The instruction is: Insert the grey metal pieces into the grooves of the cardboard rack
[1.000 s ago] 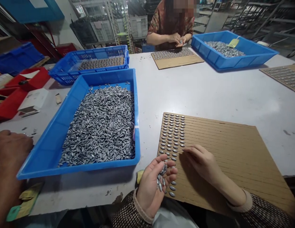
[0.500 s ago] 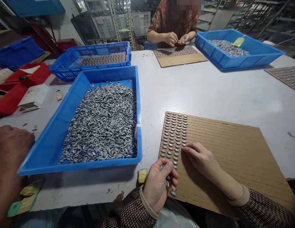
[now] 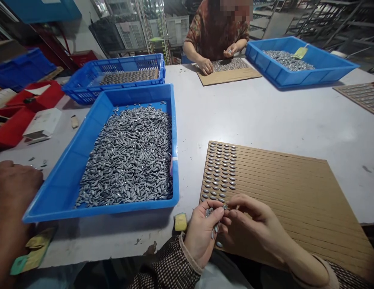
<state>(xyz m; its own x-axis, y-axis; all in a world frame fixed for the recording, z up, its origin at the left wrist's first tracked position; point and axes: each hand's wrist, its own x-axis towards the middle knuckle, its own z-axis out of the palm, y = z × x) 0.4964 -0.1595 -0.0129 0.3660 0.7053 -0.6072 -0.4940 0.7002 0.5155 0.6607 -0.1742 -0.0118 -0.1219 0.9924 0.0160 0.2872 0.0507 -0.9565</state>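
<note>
At the bottom centre of the frame the person's left hand (image 3: 203,230) is curled, palm up, around a handful of metal pieces (image 3: 211,224), small grey pointed ovals, held just over the near left corner of the slotted cardboard sheet (image 3: 295,192). The right hand (image 3: 254,224) meets it from the right, with thumb and forefinger pinched together on a single piece (image 3: 225,207) right at the left hand's fingertips. The two hands hide the nearest part of the filled rows (image 3: 219,172), which run down the sheet's left edge; the rest of the sheet is bare slots.

To the left of the sheet, a blue tray (image 3: 99,210) heaped with the same pieces sits on the white table (image 3: 265,116), with a yellow scrap (image 3: 180,222) just below its near right corner. Behind it stands a blue slatted crate (image 3: 84,82). A co-worker's hand (image 3: 15,182) rests at the left edge, beside red bins (image 3: 12,128) and a white box (image 3: 42,122). At the top centre another person's hands (image 3: 206,66) work over a second cardboard sheet (image 3: 231,75), next to another blue tray (image 3: 325,70). A third sheet (image 3: 361,94) shows at the right edge.
</note>
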